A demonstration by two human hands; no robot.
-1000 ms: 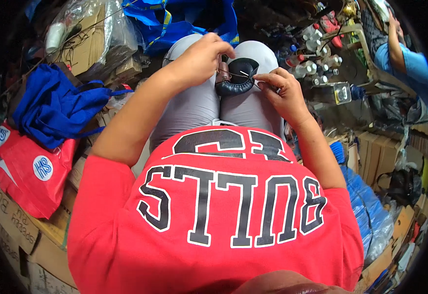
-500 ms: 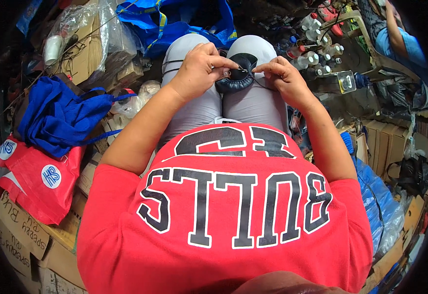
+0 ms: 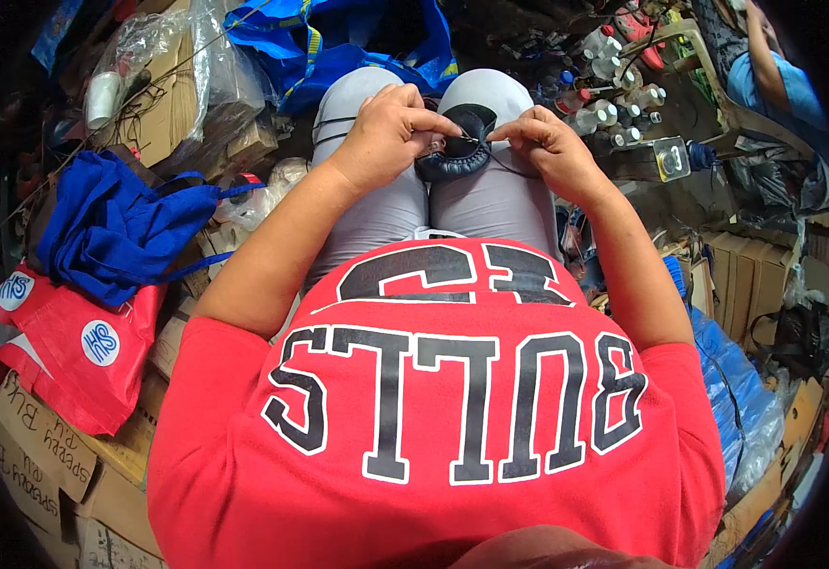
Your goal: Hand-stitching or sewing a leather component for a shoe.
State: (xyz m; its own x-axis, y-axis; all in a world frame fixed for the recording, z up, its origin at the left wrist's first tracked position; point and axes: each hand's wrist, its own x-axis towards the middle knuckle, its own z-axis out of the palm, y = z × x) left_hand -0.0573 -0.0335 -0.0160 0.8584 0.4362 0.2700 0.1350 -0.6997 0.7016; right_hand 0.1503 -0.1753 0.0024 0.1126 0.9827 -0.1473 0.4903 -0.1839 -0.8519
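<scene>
A: In the head view, where was the black padded piece?
B: At the upper centre of the frame, on the lap, upon the grey trousers.
A: How would it handle?
B: I judged it light and soft, with a puffy gathered rim which bent easily. It shone, so it was perhaps a little slippery, but not fragile. The thick rim, at its lower side, seemed the best place to take hold.
A: Which way did it point?
B: The curved rim faced the lower edge, and the hollow opened upward. The long axis seemed to lean toward the upper right, but the left grip covered one end.
A: And the grips?
B: The left was pinched closed on a thin pale strip. The right grip had bent fingers beside the hollow; whether it held something, I could not tell.
</scene>
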